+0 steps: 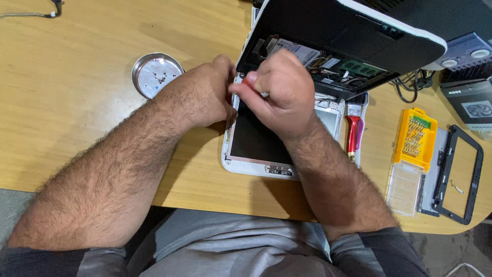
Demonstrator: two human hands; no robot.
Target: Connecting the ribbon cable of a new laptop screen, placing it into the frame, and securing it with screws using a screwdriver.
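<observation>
A wooden table [77,102] fills most of the view, its near edge running across the lower part of the picture just above the person's lap. The widest open stretch lies on the left: bare wood from the near edge to the far edge, broken only by a round metal dish [156,74] holding tiny screws and a cable end at the far left corner. The right side is crowded. Just right of the laptop lies a red-handled brush [352,132], then a yellow screwdriver bit holder [416,137] with its clear lid [404,189] folded open toward the near edge, then a black screen bezel [458,174] close to the table's rounded right corner. Dark boxes and cables sit at the far right.

A small white laptop [266,149] lies in the middle of the table, opened flat with the screen half nearest the person. The dark panel sits in a bare white frame with its front bezel off. The base half [353,36] rises at the far side, its black underside toward the camera, and the gap shows a green memory stick and other boards.

The left hand [205,95] is curled with its fingertips pressed on the screen's far left corner; I cannot tell if it grips anything. The right hand [284,92] is closed in a fist around a red-tipped screwdriver [249,81], right over the hinge area, touching the left hand.
</observation>
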